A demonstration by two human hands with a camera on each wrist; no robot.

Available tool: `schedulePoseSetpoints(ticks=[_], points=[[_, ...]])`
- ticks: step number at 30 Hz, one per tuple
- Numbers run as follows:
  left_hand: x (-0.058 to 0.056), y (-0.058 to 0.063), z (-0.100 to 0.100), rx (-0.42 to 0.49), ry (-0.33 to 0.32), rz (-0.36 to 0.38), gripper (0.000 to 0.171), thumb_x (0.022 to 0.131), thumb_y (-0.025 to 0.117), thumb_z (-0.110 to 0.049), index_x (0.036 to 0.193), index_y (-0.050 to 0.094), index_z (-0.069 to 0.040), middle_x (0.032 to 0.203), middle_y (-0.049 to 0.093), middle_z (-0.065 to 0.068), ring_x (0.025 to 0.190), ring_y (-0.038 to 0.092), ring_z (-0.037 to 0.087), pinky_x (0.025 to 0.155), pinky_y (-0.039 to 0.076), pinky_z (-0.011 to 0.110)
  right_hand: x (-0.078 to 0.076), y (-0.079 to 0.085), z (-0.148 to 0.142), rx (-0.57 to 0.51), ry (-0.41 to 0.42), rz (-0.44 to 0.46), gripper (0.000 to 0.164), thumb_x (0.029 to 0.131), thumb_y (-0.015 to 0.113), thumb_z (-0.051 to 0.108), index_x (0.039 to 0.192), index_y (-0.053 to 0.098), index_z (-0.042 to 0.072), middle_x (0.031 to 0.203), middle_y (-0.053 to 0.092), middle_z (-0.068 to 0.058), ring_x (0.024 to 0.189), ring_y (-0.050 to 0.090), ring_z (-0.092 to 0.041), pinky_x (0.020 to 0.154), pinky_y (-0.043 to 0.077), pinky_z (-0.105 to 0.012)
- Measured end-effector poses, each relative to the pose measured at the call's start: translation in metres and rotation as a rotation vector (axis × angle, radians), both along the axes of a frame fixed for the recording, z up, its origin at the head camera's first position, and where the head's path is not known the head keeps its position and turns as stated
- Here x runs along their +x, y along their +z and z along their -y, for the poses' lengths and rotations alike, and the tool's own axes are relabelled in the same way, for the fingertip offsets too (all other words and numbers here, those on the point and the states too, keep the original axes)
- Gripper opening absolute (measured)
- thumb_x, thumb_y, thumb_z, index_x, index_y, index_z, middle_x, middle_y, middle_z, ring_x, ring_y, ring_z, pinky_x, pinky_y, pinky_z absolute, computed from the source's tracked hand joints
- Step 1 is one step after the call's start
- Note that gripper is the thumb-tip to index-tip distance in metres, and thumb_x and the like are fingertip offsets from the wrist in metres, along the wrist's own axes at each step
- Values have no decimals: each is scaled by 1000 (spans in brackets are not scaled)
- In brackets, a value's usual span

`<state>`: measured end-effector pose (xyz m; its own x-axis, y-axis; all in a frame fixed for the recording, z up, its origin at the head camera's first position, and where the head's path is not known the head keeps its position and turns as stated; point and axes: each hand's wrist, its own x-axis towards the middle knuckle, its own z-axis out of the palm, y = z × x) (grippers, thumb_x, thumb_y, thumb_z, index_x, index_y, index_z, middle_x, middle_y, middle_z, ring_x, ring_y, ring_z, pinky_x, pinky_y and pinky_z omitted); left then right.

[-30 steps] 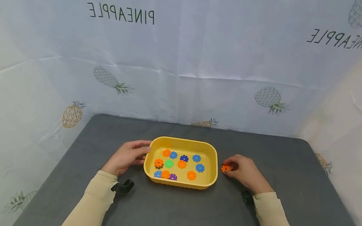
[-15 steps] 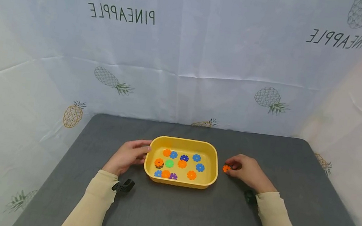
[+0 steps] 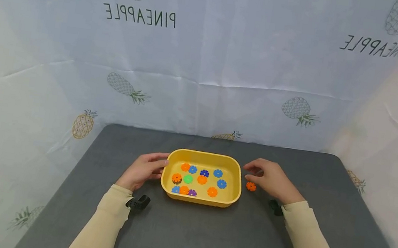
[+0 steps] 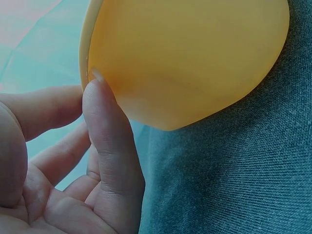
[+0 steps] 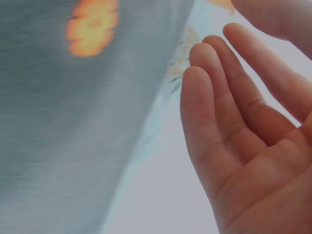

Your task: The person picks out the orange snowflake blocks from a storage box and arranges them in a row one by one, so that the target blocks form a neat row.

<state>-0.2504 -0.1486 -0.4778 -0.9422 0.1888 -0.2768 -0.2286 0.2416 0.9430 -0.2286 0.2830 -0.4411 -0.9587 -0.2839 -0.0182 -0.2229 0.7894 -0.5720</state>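
Note:
A shallow yellow plastic tray stands on the dark table. My left hand holds its left end; in the left wrist view the thumb lies against the tray wall, just under the rim. Off the tray's right side, an orange notched snowflake disc lies flat on the table. My right hand hovers beside that disc, holding nothing. Its fingers are extended and apart from the disc in the right wrist view.
Inside the tray lie several more notched discs, among them a green disc, a purple disc and a blue disc. Behind the grey table hangs a white pineapple-print cloth.
My right hand has let go of the orange disc, which now lies on the table, and has moved slightly up and away. The left hand keeps its hold on the tray.

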Motion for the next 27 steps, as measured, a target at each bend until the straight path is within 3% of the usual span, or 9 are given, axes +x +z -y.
schedulePoseSetpoints(ticks=[5,10,16,27], points=[[-1,2,1,2,-1,2,52,105,72,-33,153,62,-17,131,74,13,88,71,18,82,64,28,-14,28,30,47,99,12,32,98,81,16,129,76,12,121,74,-6,107,68,-21,95,63,-44],[-2,0,1,3,2,12,51,105,74,-34,152,63,-17,131,74,12,88,70,18,82,64,28,-24,41,65,133,235,49,31,99,80,15,130,77,10,125,74,-8,109,66,-22,99,60,-44],[-4,-2,1,0,11,16,51,104,75,-35,150,65,-17,132,73,12,89,70,19,83,64,28,-30,41,101,243,373,132,28,98,81,16,126,78,10,121,75,-7,108,66,-23,101,59,-41],[-3,5,0,-10,27,32,48,104,75,-32,148,67,-17,129,74,12,88,69,20,81,64,28,-25,26,136,406,484,187,9,95,82,12,103,79,14,96,73,4,87,60,-16,88,57,-35]])
